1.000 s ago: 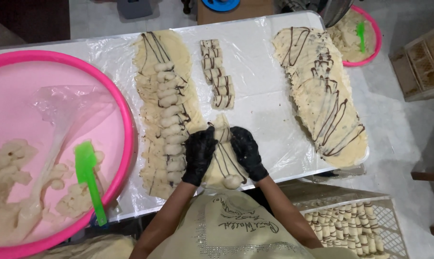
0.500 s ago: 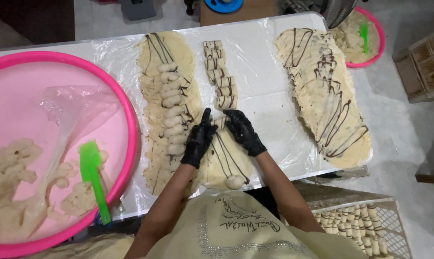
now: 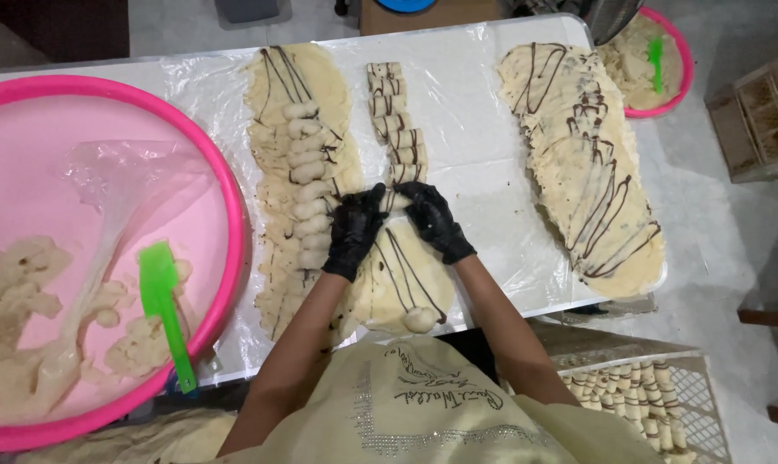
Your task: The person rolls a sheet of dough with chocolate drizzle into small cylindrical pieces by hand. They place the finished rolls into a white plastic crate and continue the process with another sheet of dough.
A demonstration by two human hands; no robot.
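Observation:
Both my hands wear black gloves. My left hand (image 3: 355, 228) and my right hand (image 3: 432, 216) close together on a small rolled dough piece (image 3: 395, 201) at the near end of a row of rolled pieces (image 3: 393, 120) streaked with chocolate. Below the hands lies a flat dough sheet (image 3: 406, 279) with dark chocolate lines and a filling lump (image 3: 421, 319) at its near end. To the left is a long dough sheet (image 3: 299, 172) carrying several filling lumps in a line.
A large pink basin (image 3: 221, 185) at left holds dough, a plastic bag and a green spatula (image 3: 167, 308). Another chocolate-streaked dough sheet (image 3: 587, 163) lies at right, a second pink basin (image 3: 673, 64) beyond it. A crate of finished rolls (image 3: 638, 391) stands below the table edge.
Both hands moved away from me along the small dough sheet, rolling its far part up to the end of the row of rolled pieces.

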